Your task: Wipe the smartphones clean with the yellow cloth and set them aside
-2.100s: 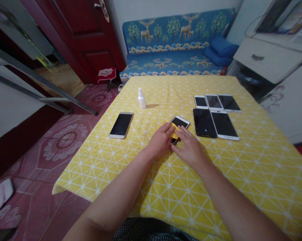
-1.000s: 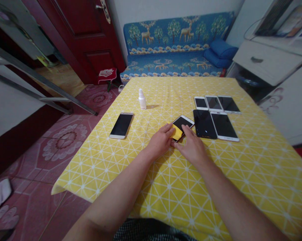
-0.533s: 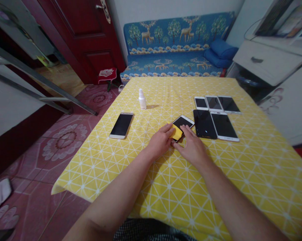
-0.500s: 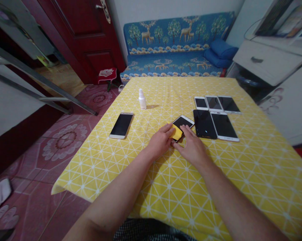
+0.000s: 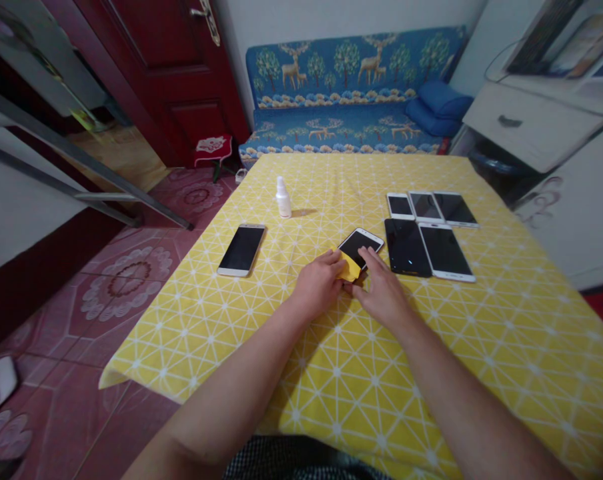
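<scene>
A white-framed smartphone (image 5: 362, 241) lies at a slant near the middle of the table, its dark screen facing up. My left hand (image 5: 320, 279) is closed on a small yellow cloth (image 5: 350, 267), which rests on the lower left part of the screen. At the phone's right side, my right hand (image 5: 380, 285) grips it, fingers reaching over the screen edge and thumb at the lower end. Both hands and the cloth hide the phone's near end.
The table wears a yellow patterned cloth (image 5: 221, 347). Left of my hands lies another smartphone (image 5: 242, 249); a white spray bottle (image 5: 283, 201) stands behind it. Several phones sit grouped at right, including a black one (image 5: 406, 245). Beyond is a blue sofa (image 5: 326, 93).
The yellow cloth and my left hand have shifted slightly on the phone's screen. The phone has moved a little left, with my right hand still holding it.
</scene>
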{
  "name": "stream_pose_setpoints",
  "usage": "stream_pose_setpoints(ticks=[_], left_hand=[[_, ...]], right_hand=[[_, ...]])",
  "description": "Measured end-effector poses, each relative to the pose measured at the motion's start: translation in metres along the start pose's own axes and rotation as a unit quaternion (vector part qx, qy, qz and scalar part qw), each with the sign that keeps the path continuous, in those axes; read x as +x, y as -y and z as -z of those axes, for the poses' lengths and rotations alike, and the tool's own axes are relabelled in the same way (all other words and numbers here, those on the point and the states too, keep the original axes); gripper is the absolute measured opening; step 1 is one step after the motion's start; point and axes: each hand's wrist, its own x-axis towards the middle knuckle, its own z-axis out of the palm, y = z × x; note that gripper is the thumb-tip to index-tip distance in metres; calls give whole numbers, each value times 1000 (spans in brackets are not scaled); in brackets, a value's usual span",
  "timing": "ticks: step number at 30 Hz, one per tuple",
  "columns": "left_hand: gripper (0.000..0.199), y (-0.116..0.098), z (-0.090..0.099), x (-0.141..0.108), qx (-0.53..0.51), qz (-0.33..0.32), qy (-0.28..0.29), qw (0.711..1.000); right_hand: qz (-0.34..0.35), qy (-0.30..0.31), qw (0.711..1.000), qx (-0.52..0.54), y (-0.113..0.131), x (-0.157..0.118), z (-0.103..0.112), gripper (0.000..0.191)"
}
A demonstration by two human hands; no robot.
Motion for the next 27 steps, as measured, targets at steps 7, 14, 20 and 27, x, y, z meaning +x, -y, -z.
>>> stream_pose_setpoints(ticks=[7, 14, 20, 27], left_hand=[[21, -11, 4, -5, 32, 26, 24, 999], [20, -14, 1, -6, 21, 16, 19, 999], [22, -12, -1, -4, 4, -18, -6, 1000], [23, -8, -5, -3, -2, -17, -21, 1000]], right_hand=[[2, -18, 1000, 9, -1, 1, -2, 76], [4, -15, 1000, -3, -1, 4, -2, 77], [-3, -35, 999, 4, -3, 5, -4, 79], [-4, -42, 999, 1, -1, 6, -1, 73]])
